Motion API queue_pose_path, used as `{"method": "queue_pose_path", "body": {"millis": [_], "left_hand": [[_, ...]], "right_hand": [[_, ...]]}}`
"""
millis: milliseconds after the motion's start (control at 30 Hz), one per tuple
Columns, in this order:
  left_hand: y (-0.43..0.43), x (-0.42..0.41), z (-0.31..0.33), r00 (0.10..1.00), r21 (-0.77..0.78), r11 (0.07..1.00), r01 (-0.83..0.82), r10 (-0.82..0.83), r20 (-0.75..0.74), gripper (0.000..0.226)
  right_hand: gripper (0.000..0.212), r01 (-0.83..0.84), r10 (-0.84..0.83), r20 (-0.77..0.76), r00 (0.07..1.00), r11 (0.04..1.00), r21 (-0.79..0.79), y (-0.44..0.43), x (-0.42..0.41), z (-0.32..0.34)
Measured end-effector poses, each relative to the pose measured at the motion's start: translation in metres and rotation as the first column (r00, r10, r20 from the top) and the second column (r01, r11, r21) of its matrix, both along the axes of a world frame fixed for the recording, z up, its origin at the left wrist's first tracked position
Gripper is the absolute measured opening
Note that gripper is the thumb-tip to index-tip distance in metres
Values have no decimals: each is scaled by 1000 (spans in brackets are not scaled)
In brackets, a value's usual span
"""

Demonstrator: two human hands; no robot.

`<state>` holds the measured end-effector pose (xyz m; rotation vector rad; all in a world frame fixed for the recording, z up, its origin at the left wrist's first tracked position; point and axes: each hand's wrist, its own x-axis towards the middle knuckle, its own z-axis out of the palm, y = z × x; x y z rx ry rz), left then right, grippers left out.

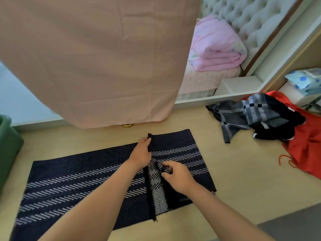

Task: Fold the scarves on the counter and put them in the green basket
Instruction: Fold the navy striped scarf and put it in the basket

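A dark navy scarf (pixel 73 178) with white chevron stripes lies spread flat on the pale wooden counter (pixel 243 171). Its right end is folded back over the middle. My left hand (pixel 141 153) grips the far corner of that folded edge. My right hand (pixel 177 176) pinches the same edge nearer to me. At the back right lies a heap of more scarves: a grey plaid one (pixel 246 115), a black one (pixel 278 131) and a red one (pixel 309 145). The green basket (pixel 8 145) stands at the left edge, only partly in view.
A pink curtain (pixel 97 58) hangs down over the back of the counter. Behind it is a bed with a folded pink quilt (pixel 215 47) and a tufted headboard (pixel 246 16). Blue dotted cloth (pixel 305 80) sits on a shelf at the far right.
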<state>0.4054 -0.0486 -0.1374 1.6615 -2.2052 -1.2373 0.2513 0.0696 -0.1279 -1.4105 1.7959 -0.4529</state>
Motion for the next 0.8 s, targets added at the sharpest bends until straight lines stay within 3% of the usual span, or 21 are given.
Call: {"method": "queue_pose_path", "body": {"millis": [200, 267, 333, 433, 500, 567, 700, 800], "left_hand": [[-3, 14, -29, 1000, 21, 999, 28, -28, 1, 69], [-2, 16, -31, 995, -33, 998, 55, -52, 89, 71], [0, 17, -27, 972, -167, 981, 97, -58, 227, 72], [15, 12, -18, 961, -387, 911, 143, -34, 275, 56], [29, 3, -20, 948, -418, 882, 218, -91, 304, 48], [43, -5, -31, 897, -333, 885, 325, -177, 405, 59], [62, -3, -55, 780, -150, 897, 415, -266, 567, 86], [64, -4, -56, 758, -161, 889, 429, -257, 599, 82]], "right_hand": [[48, 46, -52, 39, 998, 987, 151, 10, 18, -18], [43, 25, -68, 163, 984, 967, 255, 14, 21, -20], [33, 18, -69, 183, 981, 963, 267, 14, 17, -19], [27, 27, -24, -77, 997, 999, 38, 7, -8, -23], [32, -85, 46, -331, 942, 991, -105, 3, -29, -28], [50, -214, 156, -495, 855, 975, -63, 2, -46, -34], [77, -297, 355, -600, 717, 934, 197, 16, -81, -54], [78, -340, 332, -660, 674, 932, 122, 34, -104, -71]]}}
